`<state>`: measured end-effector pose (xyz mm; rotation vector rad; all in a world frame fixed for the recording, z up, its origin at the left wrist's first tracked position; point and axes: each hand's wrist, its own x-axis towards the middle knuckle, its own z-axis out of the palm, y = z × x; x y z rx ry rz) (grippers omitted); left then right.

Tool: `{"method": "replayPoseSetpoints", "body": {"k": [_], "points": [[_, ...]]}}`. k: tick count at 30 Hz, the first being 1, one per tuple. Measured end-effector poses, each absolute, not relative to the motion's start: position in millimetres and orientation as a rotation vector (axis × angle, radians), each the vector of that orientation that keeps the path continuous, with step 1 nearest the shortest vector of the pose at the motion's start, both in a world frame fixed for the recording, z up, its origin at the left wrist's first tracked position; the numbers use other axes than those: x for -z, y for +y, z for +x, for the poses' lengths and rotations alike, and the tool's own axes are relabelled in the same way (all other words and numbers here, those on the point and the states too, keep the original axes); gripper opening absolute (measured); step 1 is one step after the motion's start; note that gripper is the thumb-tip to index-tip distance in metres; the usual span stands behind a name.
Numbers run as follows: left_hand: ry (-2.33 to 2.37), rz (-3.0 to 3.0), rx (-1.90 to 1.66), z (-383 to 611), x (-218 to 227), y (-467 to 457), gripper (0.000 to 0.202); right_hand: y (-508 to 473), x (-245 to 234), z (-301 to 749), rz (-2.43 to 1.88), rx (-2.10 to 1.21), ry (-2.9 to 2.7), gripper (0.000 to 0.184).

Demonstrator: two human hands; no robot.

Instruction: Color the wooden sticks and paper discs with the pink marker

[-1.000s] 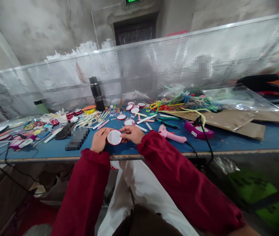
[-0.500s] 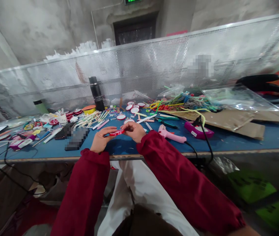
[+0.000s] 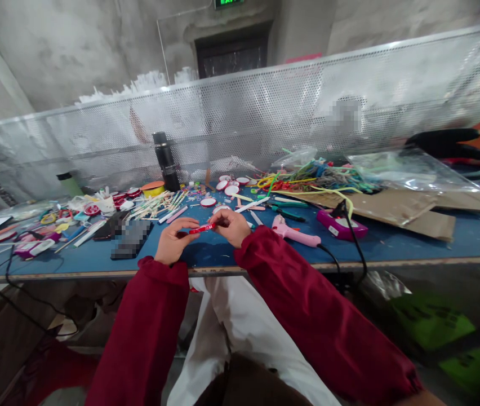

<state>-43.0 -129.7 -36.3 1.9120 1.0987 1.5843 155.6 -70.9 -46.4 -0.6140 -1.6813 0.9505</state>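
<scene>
One red-rimmed disc, edge-on

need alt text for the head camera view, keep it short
The left hand and right hand, in red sleeves, hold a red-rimmed disc edge-on over a cluttered blue table. A pink glue gun lies to their right; a black flask stands at the back.

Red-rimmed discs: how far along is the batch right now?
Done, by the look: several red-rimmed white discs lie on the blue table beyond the hands. In hand: one red-rimmed disc, held edge-on between left hand and right hand. Left: loose sticks and a pipe-cleaner pile lie unused; how many more discs, I cannot tell.
</scene>
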Motion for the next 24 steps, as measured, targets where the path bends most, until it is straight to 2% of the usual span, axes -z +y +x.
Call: {"method": "replayPoseSetpoints", "body": {"k": [4, 11, 16, 18, 22, 24], "points": [[1.152, 1.872, -1.573, -43, 39, -127, 0.022, -72, 46, 155, -0.636, -0.928, -1.683, 0.015], [1.190, 1.671, -1.493, -45, 42, -120, 0.045, -77, 41, 153, -0.618, -1.118, -1.619, 0.025], [1.233, 1.558, -1.455, -41, 38, -113, 0.050, -77, 39, 154, -0.746, -1.093, -1.620, 0.018], [1.295, 1.513, -1.438, -41, 36, -104, 0.047, -80, 38, 157, -0.825, -0.975, -1.636, 0.017], [1.463, 1.419, -1.429, -45, 27, -77, 0.037, -99, 36, 165, -0.950, -0.410, -1.750, 0.011], [1.534, 1.420, -1.388, -46, 22, -62, 0.030, -112, 36, 169, -0.885, -0.279, -1.949, 0.010]]}}
